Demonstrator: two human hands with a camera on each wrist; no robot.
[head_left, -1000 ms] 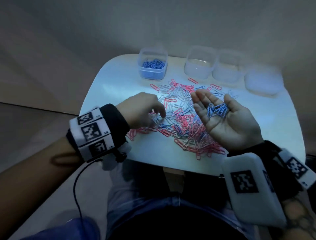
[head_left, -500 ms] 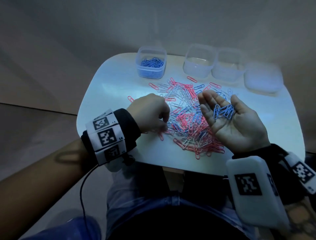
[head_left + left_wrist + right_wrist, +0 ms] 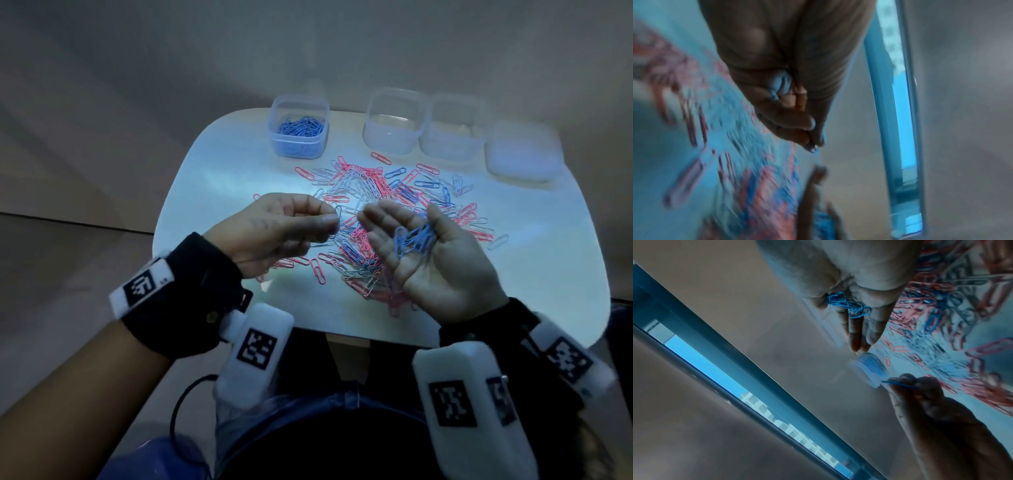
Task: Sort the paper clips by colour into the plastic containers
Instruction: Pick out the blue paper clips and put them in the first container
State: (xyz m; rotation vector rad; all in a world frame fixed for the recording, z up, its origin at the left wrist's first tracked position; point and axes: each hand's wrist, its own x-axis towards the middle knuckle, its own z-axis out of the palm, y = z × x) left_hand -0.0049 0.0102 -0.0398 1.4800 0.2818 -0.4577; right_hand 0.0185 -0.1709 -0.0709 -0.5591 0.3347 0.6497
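A mixed pile of pink, blue and pale paper clips (image 3: 370, 205) lies on the white table (image 3: 222, 178). My left hand (image 3: 333, 220) hovers above the pile's left side and pinches one blue paper clip (image 3: 338, 213) between thumb and forefinger; the right wrist view shows that clip (image 3: 898, 383) too. Just to its right, my right hand (image 3: 397, 221) lies palm up with relaxed fingers and carries a small heap of blue clips (image 3: 416, 236), also visible as blue clips (image 3: 851, 306) in the right wrist view. The left wrist view is blurred.
At the table's back stands a clear container with blue clips (image 3: 298, 132). Right of it are two empty clear containers (image 3: 394, 123) (image 3: 452, 132) and a frosted lid-like box (image 3: 520, 156). My lap is under the table's near edge.
My left hand has risen off the pile, turned over, and come toward the right palm with one clip pinched. The right hand stays palm up with its blue clips.
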